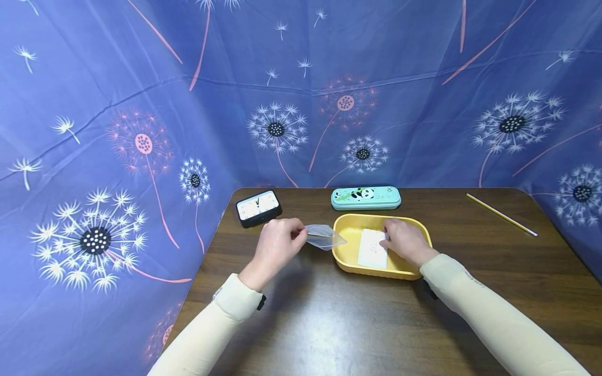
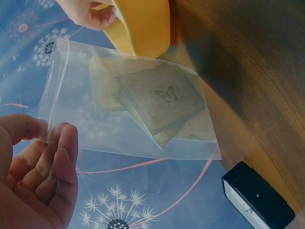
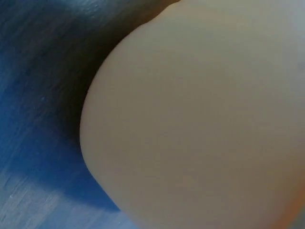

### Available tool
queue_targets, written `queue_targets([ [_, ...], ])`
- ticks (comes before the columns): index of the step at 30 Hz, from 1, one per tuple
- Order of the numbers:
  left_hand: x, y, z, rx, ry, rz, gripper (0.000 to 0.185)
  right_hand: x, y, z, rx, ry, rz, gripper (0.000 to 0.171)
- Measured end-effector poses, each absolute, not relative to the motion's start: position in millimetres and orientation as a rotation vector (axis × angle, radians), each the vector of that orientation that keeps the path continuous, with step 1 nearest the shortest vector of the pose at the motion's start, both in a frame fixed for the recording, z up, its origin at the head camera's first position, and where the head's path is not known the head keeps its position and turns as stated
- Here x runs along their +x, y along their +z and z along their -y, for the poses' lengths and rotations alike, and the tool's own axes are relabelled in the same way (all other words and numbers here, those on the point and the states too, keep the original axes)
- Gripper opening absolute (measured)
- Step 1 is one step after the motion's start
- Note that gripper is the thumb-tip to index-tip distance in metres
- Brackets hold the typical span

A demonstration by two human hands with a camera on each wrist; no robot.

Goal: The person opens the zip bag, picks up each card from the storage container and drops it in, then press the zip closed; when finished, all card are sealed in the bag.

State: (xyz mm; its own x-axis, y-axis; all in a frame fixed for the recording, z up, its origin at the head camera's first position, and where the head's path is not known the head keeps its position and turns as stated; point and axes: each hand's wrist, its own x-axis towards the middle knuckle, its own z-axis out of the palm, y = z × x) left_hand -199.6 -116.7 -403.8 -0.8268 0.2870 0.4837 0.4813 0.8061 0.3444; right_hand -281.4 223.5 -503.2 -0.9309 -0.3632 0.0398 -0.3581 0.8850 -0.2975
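Nearest the camera in the left wrist view, lower left of the frame, the left hand [image 2: 35, 176] pinches the corner of a clear plastic bag [image 2: 128, 114] between thumb and fingertips; that grip is closed on the sealed-strip edge. The bag looks light, limp and slippery, so its stiffer strip edge seems the surest hold. A few small cards [image 2: 159, 102], one printed with a butterfly, lie inside. In the head view the bag's [image 1: 324, 236] long axis runs left to right, its free end pointing at the yellow tray [image 1: 343, 258] at frame centre, above the tabletop [image 1: 320, 324]. The right hand [image 1: 405, 241] rests in the tray, fingers curled on a white card [image 1: 372, 249]; whether they pinch it I cannot tell.
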Motion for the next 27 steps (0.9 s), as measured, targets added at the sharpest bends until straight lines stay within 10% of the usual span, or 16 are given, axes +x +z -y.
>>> queue_targets([
  [27, -199, -403, 117, -0.570, -0.646, 2.579, 0.011, -281, -493, -234, -0.610, -0.555, -3.053, 0.014],
])
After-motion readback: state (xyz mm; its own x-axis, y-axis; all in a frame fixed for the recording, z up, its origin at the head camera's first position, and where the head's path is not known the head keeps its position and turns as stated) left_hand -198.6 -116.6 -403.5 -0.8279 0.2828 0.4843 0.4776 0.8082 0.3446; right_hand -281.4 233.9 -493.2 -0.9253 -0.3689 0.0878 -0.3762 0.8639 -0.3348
